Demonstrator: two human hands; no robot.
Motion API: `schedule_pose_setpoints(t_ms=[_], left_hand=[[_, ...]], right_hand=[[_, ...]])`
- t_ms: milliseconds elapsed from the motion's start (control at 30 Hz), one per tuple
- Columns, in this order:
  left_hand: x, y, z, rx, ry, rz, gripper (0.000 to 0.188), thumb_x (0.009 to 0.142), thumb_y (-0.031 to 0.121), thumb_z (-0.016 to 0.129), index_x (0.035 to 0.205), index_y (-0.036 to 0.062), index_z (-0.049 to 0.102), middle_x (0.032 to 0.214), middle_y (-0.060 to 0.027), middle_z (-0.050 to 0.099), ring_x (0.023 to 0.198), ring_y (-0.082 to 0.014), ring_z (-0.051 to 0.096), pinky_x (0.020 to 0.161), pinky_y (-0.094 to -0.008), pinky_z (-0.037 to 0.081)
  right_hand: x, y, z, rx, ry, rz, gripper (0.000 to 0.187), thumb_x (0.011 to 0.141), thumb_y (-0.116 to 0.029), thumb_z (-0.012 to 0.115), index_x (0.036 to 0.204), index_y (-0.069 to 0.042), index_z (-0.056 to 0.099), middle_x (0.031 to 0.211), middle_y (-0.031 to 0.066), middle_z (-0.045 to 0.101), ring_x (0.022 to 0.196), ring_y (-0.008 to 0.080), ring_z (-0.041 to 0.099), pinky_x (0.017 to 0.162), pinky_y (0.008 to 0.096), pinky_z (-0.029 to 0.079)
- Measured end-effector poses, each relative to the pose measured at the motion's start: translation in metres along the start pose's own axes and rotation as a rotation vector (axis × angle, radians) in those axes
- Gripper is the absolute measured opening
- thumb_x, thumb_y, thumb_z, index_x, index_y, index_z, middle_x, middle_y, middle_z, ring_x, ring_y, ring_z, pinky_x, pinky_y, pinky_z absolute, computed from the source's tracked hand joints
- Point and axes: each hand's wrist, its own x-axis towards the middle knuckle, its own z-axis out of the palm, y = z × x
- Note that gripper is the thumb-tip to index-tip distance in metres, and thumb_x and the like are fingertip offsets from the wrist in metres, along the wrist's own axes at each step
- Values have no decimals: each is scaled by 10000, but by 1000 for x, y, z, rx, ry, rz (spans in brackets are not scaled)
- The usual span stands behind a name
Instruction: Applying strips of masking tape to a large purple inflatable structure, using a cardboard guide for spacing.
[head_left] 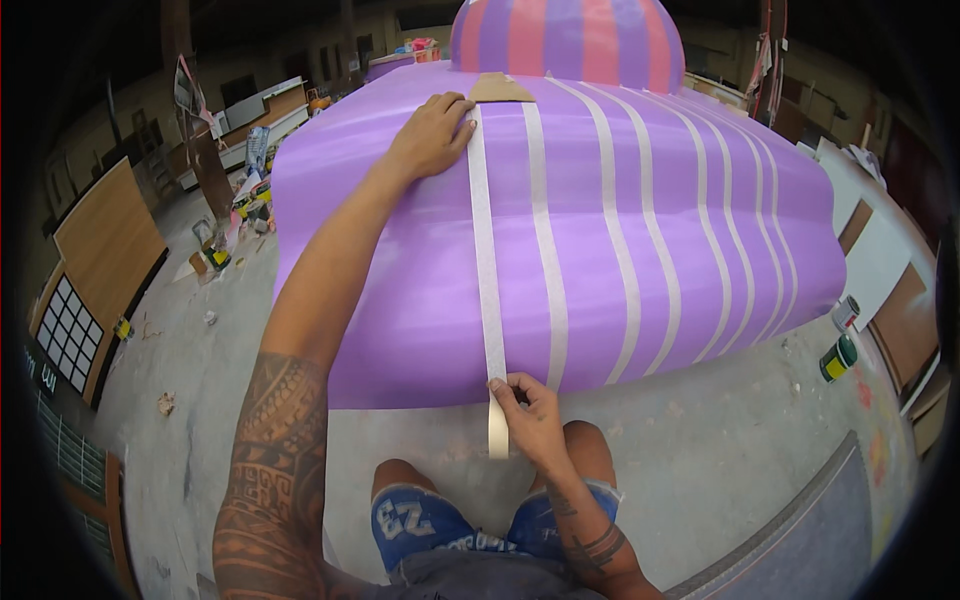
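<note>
A big purple rounded form (400,280) with several pale tape stripes fills the middle of the view. My left hand (432,135) lies flat on its upper part, fingers pressing the top of one long strip of masking tape (483,240). My right hand (528,408) pinches the lower end of that same strip at the form's bottom edge, with a short tail hanging below my fingers. A brown paper patch (500,88) sits just beyond my left hand. A pink-and-purple striped dome (565,40) rises behind.
Concrete floor (700,450) runs around the form. Two paint cans (840,340) stand at the right. Scattered cans and clutter (235,225) lie at the left beside wooden panels (105,240). A gridded panel (65,335) leans at far left.
</note>
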Motion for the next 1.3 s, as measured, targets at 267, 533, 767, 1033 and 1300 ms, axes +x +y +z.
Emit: schedule_pose_setpoints(t_ms=[267,533,767,1033,1300], left_hand=[[-9,-10,-2,131,-67,18,553,1030,399,590,1466,61,552,1470,-180,549,1372,-372,499,1184,-466,384],[-4,-7,-8,93,-177,-10,703,987,531,640,1517,85,522,1539,-174,488,1447,-370,428,1220,-463,349],[-9,-5,-8,188,-202,15,787,961,586,657,1558,106,476,1583,-173,450,1465,-384,407,1229,-486,335],[-13,1,-9,192,-196,106,811,971,600,631,1582,106,434,1603,-184,447,1483,-402,386,1245,-532,280],[-15,10,-13,192,-232,30,985,871,683,697,1587,68,415,1594,-202,454,1501,-401,362,1256,-526,263]], right_hand=[[-2,-2,2,-13,6,-31,234,1021,-217,718,992,13,750,809,1,669,748,72,546,705,255,463],[-21,-44,-4,77,-51,76,218,1037,-195,700,973,10,738,785,-26,641,778,56,530,728,245,451],[-25,-62,-5,90,-68,17,199,1040,-175,691,983,11,736,808,-21,646,801,56,535,742,251,457],[-20,-50,-3,80,-44,66,212,1039,-184,693,989,17,737,821,-4,673,797,60,566,730,251,468],[-20,-38,-5,135,-15,99,219,1041,-195,690,996,15,734,821,2,681,784,53,571,712,238,465]])
